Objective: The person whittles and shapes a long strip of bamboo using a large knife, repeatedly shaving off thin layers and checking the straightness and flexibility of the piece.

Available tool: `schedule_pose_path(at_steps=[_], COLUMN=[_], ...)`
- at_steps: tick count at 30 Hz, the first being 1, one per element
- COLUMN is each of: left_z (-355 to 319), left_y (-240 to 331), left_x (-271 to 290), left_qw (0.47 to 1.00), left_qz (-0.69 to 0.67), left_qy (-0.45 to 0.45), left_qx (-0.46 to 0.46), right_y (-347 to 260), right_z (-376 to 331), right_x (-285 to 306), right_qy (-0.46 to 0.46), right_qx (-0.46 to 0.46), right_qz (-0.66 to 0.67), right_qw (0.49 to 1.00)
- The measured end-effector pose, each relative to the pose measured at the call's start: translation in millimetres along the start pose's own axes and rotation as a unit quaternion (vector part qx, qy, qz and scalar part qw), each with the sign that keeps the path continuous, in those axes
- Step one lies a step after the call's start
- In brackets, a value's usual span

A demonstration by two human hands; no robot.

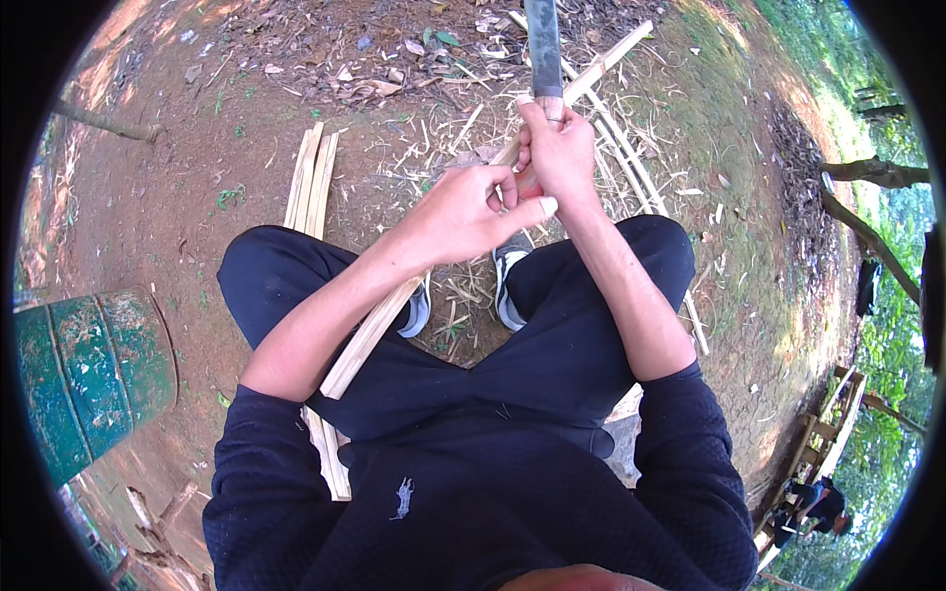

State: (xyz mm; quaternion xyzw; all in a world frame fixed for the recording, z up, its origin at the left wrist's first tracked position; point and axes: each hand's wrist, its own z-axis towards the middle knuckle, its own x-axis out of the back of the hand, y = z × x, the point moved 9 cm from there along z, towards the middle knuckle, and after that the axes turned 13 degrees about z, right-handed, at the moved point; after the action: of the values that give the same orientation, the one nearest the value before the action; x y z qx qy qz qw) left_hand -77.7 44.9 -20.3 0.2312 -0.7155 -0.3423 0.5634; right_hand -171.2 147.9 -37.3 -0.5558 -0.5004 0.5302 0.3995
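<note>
The person is sitting with knees apart and holding a long bamboo strip [370, 335] slanted across the lap, its near end pointing toward seven o'clock and its far end running up toward one o'clock, so that the work is staying braced over the thighs. The right hand [560, 148] is closing around the handle of a big knife, whose dark blade [543, 39] is pointing straight up to twelve o'clock, seemingly lined up with the strip for splitting or shaving it. The left hand [463, 212] is wrapping around the strip just below the right, at about seven o'clock from it, steadying it; the two hands are touching. Pale bamboo shavings [458, 133] are lying on the bare reddish dirt [168, 207] around the grey shoes [507, 261]. A bundle of cut bamboo slats [310, 177] is lying at ten o'clock, more slats [626, 158] at two o'clock. A green metal drum [89, 369] is standing at eight o'clock, and a wooden frame [823, 433] with another person is showing at four o'clock among trees.
</note>
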Motion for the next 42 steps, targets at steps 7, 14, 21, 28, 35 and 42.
schedule_pose_path(at_steps=[7, 14, 21, 28, 35, 42], left_z=[-4, -3, 1, 5, 6, 8], left_y=[-18, -29, -36, -49, -55, -60], left_x=[11, 20, 26, 34, 28, 28], left_qw=[0.973, 0.94, 0.891, 0.863, 0.865, 0.88], left_qz=[-0.214, -0.327, -0.44, -0.493, -0.486, -0.461], left_qy=[-0.047, 0.03, 0.027, 0.037, 0.02, 0.025], left_qx=[0.065, 0.097, 0.112, 0.102, 0.123, 0.113], right_y=[12, 5, 8, -2, -30, -15], right_z=[17, 27, 38, 38, 40, 39], right_x=[26, 54, 79, 87, 86, 47], right_qy=[0.016, 0.02, 0.024, 0.057, 0.086, -0.06], right_qx=[-0.097, -0.101, -0.111, -0.034, 0.079, 0.07], right_qz=[0.175, 0.202, 0.248, 0.057, -0.305, 0.031], right_qw=[0.98, 0.974, 0.962, 0.996, 0.945, 0.995])
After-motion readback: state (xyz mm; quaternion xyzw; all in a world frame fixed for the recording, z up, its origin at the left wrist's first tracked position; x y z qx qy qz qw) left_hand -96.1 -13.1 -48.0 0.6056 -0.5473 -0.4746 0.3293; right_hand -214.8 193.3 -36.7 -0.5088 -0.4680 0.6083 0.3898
